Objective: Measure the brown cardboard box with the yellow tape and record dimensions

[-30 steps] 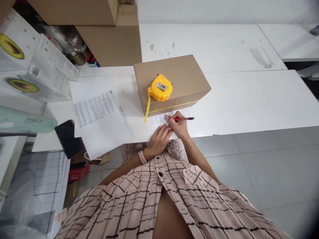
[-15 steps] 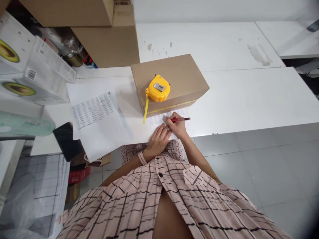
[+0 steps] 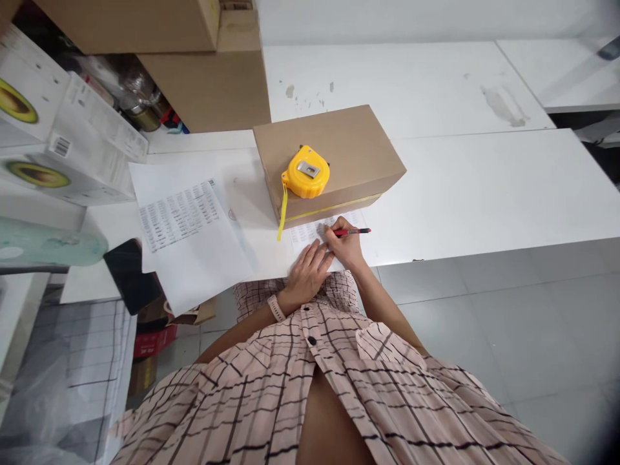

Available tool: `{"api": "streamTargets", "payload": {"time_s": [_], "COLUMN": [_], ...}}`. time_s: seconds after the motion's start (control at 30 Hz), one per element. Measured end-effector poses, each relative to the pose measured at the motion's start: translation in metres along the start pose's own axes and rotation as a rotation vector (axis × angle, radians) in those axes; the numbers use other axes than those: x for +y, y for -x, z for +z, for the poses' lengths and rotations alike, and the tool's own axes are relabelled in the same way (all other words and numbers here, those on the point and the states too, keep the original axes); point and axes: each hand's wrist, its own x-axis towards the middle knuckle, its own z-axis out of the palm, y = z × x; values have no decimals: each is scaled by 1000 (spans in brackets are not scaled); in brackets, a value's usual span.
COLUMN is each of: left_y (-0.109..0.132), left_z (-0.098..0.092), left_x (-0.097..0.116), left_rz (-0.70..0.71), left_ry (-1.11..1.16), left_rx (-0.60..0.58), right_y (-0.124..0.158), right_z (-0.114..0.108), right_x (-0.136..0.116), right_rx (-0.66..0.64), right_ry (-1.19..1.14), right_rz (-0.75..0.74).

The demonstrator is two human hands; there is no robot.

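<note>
My right hand (image 3: 345,244) is closed around a red pen (image 3: 352,231) with a black end, over a printed sheet (image 3: 303,234) at the table's front edge. Flat on the lower part of that sheet lies my left hand (image 3: 309,271), its fingers stretched out and touching near the right hand. Just beyond the sheet stands a closed brown cardboard box (image 3: 346,148), which hides part of the paper. On top of the box rests a yellow tape measure (image 3: 307,172), its yellow strap hanging over the front side.
Larger printed sheets (image 3: 198,258) lie on the white table (image 3: 475,187) to the left. Beyond them are a black phone (image 3: 128,274), a pale green bottle (image 3: 53,241), white avocado-print boxes (image 3: 87,139) and stacked cartons (image 3: 217,87).
The right hand and pen have shifted very slightly. The left hand, the box and the tape measure stay in place.
</note>
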Motion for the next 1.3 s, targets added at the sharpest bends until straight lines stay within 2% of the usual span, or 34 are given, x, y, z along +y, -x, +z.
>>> {"api": "streamTargets", "payload": {"time_s": [0.4,1.3], "left_y": [-1,-1], "left_z": [-4,-4], "left_x": [1,0], "left_rz": [-14,-4], "left_ry": [12,2], "left_rx": [-27,7], "right_y": [-1,-2], "right_z": [0,-1], "right_x": [2,2], "right_rx": [-5,-13], "right_ry": [-21,-37], "right_rz": [1,-19]}}
